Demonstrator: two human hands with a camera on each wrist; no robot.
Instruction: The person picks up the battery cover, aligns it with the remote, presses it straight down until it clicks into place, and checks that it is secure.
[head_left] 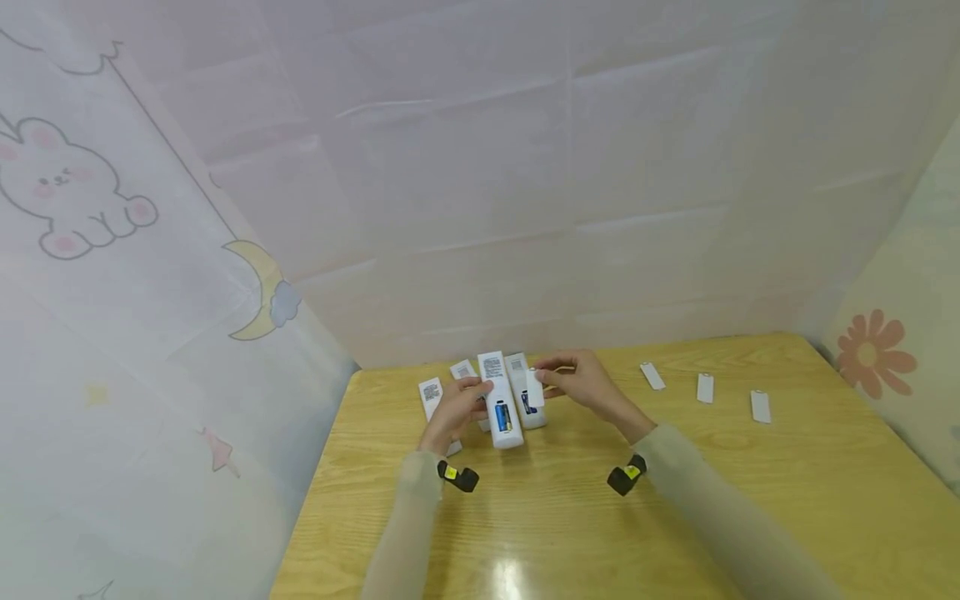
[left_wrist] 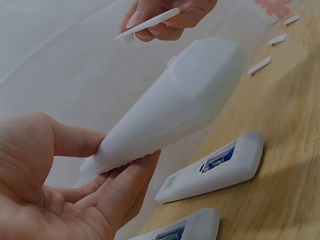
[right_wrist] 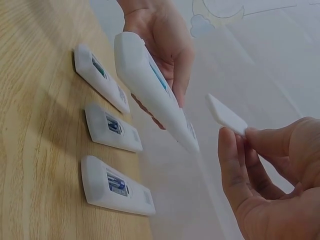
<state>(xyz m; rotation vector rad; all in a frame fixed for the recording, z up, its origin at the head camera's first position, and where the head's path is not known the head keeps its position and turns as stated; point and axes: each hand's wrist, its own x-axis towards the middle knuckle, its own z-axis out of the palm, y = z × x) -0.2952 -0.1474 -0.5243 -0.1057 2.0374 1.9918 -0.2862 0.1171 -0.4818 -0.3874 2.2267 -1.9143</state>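
Observation:
My left hand (head_left: 456, 407) grips a white remote control (head_left: 492, 385) above the table, its back turned up and its battery compartment uncovered. Blue batteries (head_left: 503, 416) show inside it. To the right, my right hand (head_left: 588, 385) pinches a small white battery cover (head_left: 535, 388) between thumb and fingers. In the right wrist view this cover (right_wrist: 226, 114) is apart from the held remote (right_wrist: 150, 85). From the left wrist view, the raised remote (left_wrist: 170, 95) points its wide end toward the cover (left_wrist: 150, 24).
Three more white remotes, one of them a remote (right_wrist: 117, 185) with batteries showing, lie uncovered on the wooden table (head_left: 570, 517). Three loose battery covers lie at the right: a near cover (head_left: 761, 407), a middle cover (head_left: 705, 387) and a far cover (head_left: 652, 376). A cloth-covered wall (head_left: 525, 208) stands behind.

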